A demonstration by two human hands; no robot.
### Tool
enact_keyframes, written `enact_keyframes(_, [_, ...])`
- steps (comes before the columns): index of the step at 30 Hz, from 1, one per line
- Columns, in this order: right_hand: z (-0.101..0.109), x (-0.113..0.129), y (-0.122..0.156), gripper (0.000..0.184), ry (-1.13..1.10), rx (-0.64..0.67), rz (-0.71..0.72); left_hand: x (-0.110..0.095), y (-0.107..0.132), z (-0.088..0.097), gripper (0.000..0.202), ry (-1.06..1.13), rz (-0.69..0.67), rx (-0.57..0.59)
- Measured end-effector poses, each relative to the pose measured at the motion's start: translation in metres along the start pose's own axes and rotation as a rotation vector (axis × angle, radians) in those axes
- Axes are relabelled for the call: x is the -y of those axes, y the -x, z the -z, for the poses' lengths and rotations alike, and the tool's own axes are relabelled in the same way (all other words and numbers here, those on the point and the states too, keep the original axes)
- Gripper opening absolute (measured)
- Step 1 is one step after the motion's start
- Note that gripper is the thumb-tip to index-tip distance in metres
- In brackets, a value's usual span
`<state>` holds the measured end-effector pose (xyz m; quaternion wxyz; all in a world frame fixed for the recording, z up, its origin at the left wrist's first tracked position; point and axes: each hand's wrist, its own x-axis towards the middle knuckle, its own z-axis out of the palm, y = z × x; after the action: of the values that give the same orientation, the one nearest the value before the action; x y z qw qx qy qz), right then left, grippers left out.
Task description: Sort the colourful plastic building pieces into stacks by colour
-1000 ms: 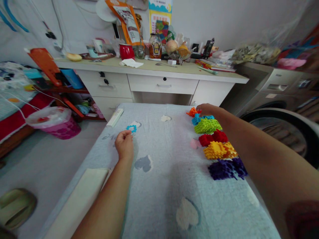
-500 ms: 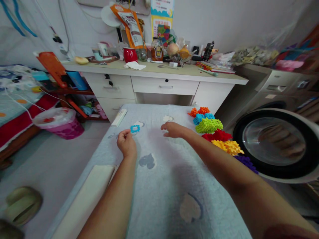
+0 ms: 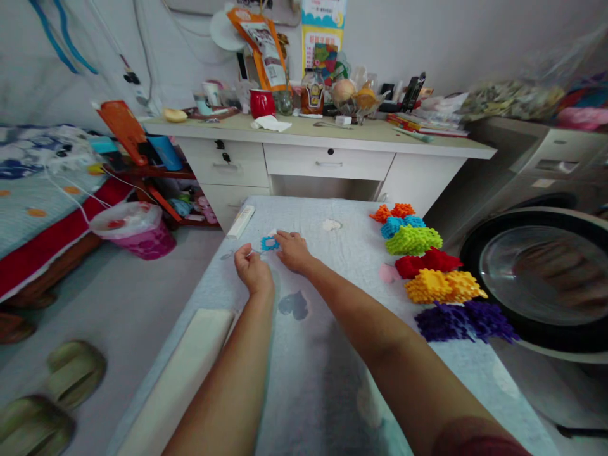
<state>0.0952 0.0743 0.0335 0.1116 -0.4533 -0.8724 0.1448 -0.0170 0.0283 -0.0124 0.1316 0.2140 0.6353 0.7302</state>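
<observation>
A small blue square frame with a notched edge (image 3: 270,243) is between my hands, over the far left part of the cloth-covered table (image 3: 313,291). My right hand (image 3: 293,250) reaches in from the right, its fingertips closed at the frame's right side. Just left of and below the frame, my left hand (image 3: 254,269) has thumb and forefinger curled together. A thin pale bit shows at those fingertips, too small to make out. Whether the left fingers also touch the frame is unclear.
Stacks of notched pieces line the table's right side: orange (image 3: 393,212), blue (image 3: 403,225), green (image 3: 414,240), red (image 3: 429,262), yellow (image 3: 444,286) and purple (image 3: 465,321). A white box (image 3: 241,221) lies at the far left corner. The washer door (image 3: 536,278) hangs open at right.
My right hand has moved left, from the middle of the table to the blue frame. The frame now sits between both hands; before, only my left hand held it. The view has shifted slightly.
</observation>
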Motion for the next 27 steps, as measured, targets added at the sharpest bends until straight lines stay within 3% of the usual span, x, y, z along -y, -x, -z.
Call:
enact_keyframes(5, [-0.004,0.008,-0.025,0.052,0.051,0.034,-0.003,0.004,0.001,0.0,0.03,-0.02,-0.02,0.024])
enact_keyframes(10, [0.023,0.0,-0.027,0.03,0.023,0.117,0.071,0.0,0.003,0.001,0.03,-0.019,-0.024,0.036])
enact_keyframes(15, [0.063,-0.023,0.012,0.036,-0.138,0.174,-0.015,-0.003,0.005,0.001,0.033,-0.069,-0.018,0.051])
enact_keyframes(18, [0.074,-0.041,0.042,0.033,-0.149,0.222,-0.09,-0.007,0.007,-0.001,0.035,-0.076,-0.017,0.052])
enact_keyframes(23, [0.066,-0.059,0.076,0.03,0.075,0.119,-0.253,-0.012,0.008,-0.003,0.036,-0.092,-0.013,0.062])
enact_keyframes(27, [0.053,-0.057,0.088,0.053,0.139,0.046,-0.218,-0.012,0.008,-0.004,0.037,-0.099,-0.031,0.069])
